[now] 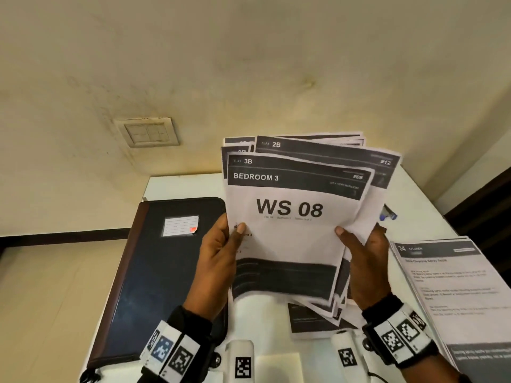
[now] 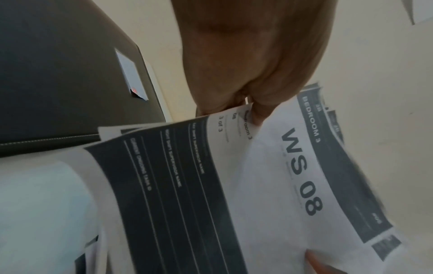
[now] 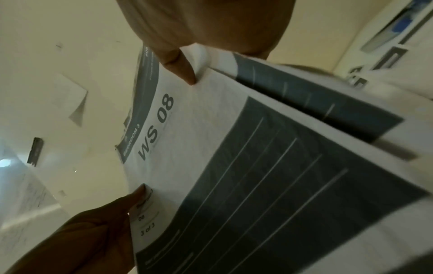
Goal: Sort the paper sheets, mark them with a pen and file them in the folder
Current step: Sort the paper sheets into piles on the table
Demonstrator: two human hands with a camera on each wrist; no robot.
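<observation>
I hold a fanned stack of printed sheets upright above the white table. The front sheet reads "BEDROOM 3, WS 08". My left hand pinches the stack's left edge, thumb on the front. My right hand grips the right edge, thumb on the front sheet and fingers behind. A closed dark folder with a white label lies flat to the left, beside my left hand. A pen-like blue and white object lies on the table behind the stack's right side, partly hidden.
A second pile of printed sheets, topped "34 KITCHEN", lies at the table's right edge. One dark-printed sheet lies flat under the held stack. Two white tagged cylinders stand at the near edge. The wall is close behind.
</observation>
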